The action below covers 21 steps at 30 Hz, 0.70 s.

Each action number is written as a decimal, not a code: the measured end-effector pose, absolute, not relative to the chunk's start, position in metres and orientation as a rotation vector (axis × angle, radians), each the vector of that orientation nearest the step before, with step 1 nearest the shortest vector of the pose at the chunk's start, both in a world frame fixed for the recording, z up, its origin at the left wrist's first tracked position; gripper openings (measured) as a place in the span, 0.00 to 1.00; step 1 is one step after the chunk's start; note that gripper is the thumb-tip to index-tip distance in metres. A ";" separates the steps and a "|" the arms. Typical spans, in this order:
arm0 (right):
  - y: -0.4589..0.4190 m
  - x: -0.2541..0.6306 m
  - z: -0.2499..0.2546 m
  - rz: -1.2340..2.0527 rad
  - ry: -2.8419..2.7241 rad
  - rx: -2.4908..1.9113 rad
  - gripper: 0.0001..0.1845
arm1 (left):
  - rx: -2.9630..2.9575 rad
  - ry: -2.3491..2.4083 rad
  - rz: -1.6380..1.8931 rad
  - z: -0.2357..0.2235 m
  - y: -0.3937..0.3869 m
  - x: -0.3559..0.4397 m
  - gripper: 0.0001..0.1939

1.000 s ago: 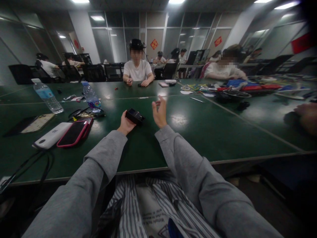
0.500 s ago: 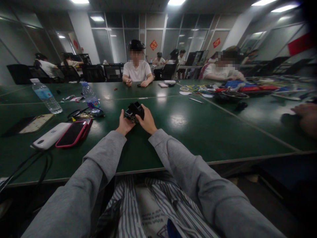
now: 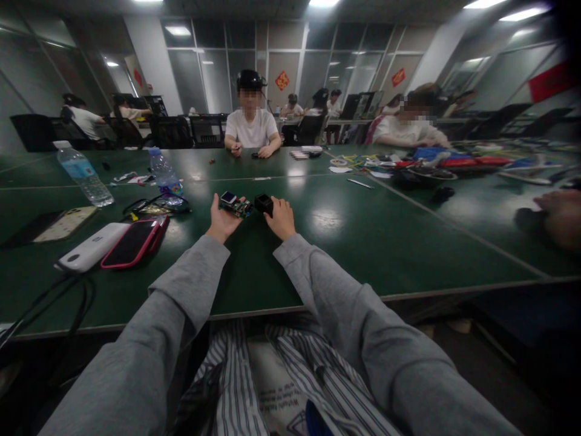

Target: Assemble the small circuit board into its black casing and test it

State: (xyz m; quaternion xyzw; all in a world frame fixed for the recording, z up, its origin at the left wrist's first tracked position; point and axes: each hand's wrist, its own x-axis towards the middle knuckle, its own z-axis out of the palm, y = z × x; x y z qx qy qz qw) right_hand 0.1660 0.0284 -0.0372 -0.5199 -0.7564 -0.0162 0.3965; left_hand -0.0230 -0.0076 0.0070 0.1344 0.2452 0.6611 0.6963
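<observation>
My left hand [image 3: 223, 223] holds a small green circuit board [image 3: 239, 208] with a little screen [image 3: 229, 197] at its upper left end. The board lies across my palm and fingers, screen side up. Just to the right, my right hand [image 3: 282, 219] grips a small black plastic case [image 3: 263, 204], its fingers over the right side. A narrow gap separates the board from the case. Both hands are low over the green table [image 3: 254, 272].
On the left are a white power bank [image 3: 93, 245], a red-cased phone [image 3: 131, 243], cables and two water bottles [image 3: 86, 175]. A pen [image 3: 360, 183] and a pile of cables and tools [image 3: 436, 160] lie to the right. People sit across the table; a blurred hand [image 3: 563, 215] is at far right.
The black case has come away from the circuit board and moved right in my right hand. My left hand has shifted slightly left, still holding the board, now uncovered.
</observation>
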 end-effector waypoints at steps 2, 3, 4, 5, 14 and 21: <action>0.026 0.166 -0.036 -0.039 -1.942 -1.331 0.27 | 0.306 0.534 1.472 0.008 -0.008 -0.024 0.29; 0.025 0.165 -0.036 -0.044 -1.962 -1.349 0.26 | 0.312 0.535 1.470 0.008 -0.008 -0.024 0.29; 0.023 0.165 -0.035 -0.054 -1.984 -1.375 0.25 | 0.318 0.540 1.469 0.008 -0.008 -0.024 0.29; 0.022 0.165 -0.033 -0.067 -2.003 -1.405 0.25 | 0.323 0.547 1.468 0.007 -0.009 -0.023 0.29; 0.015 0.163 -0.027 -0.100 -2.014 -1.477 0.27 | 0.332 0.578 1.432 0.002 -0.008 -0.018 0.28; 0.016 0.163 -0.029 -0.083 -2.023 -1.482 0.26 | 0.336 0.602 1.405 0.001 -0.010 -0.014 0.28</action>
